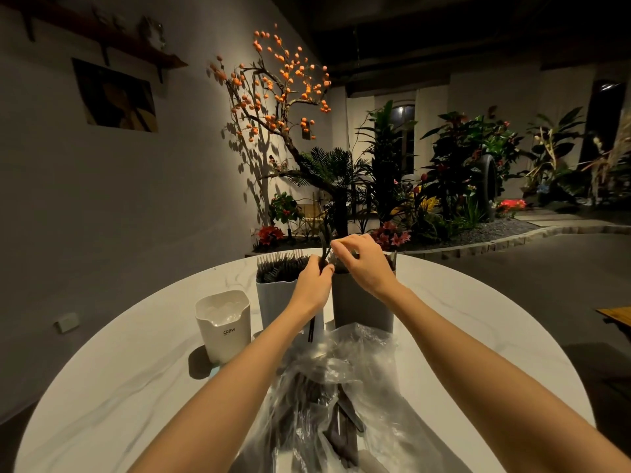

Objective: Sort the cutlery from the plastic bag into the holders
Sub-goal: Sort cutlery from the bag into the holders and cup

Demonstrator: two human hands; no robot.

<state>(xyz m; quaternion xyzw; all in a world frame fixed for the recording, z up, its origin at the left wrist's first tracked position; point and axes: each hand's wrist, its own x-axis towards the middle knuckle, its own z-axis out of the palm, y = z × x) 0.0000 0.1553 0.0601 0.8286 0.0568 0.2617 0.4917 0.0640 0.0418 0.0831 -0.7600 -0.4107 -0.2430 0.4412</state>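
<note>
Probably light and stiff, the black plastic cutlery [326,245] is best pinched at the handles. Left hand [312,285] grips a bunch above the holders [362,302]; right hand [362,264] pinches one piece.

Bare worktop [478,319] lies open at the right of the frame and at lower left. The crumpled plastic bag [341,387] fills the bottom centre between the forearms. Three holders stand in a row across the middle: white [223,326], pale grey [276,302], dark grey [362,305], with only narrow gaps between them.
</note>
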